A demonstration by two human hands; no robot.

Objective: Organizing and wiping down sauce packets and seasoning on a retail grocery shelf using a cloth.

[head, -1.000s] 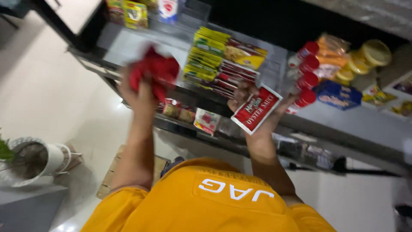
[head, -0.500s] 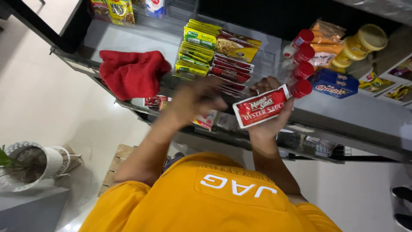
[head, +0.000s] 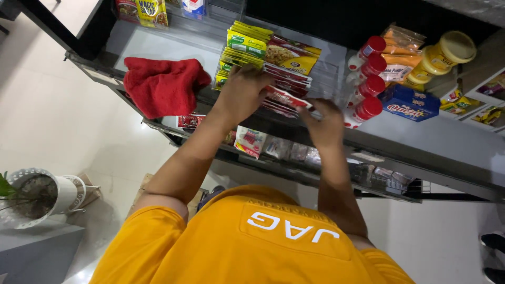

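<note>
I lean over a grey wire shelf [head: 173, 44]. My right hand [head: 325, 123] grips the right end of a red and white sachet [head: 286, 98], which lies flat at the front of a row of red and yellow packets [head: 273, 55]. My left hand [head: 243, 90] is curled over that row, its fingers pressed in at the sachet's left end. A crumpled red cloth [head: 164, 84] lies on the shelf to the left of my left hand, apart from it.
To the right of the packets stand several red-capped bottles [head: 371, 68], then a blue box [head: 410, 102], orange pouches [head: 400, 47] and a yellow-lidded jar [head: 447, 52]. More small packets [head: 250, 139] fill the lower shelf. A white plant pot [head: 37, 197] stands on the floor at the left.
My left hand let go of the red cloth on the shelf and moved right to the packet row. My right hand carried the sachet down into the front of that row.
</note>
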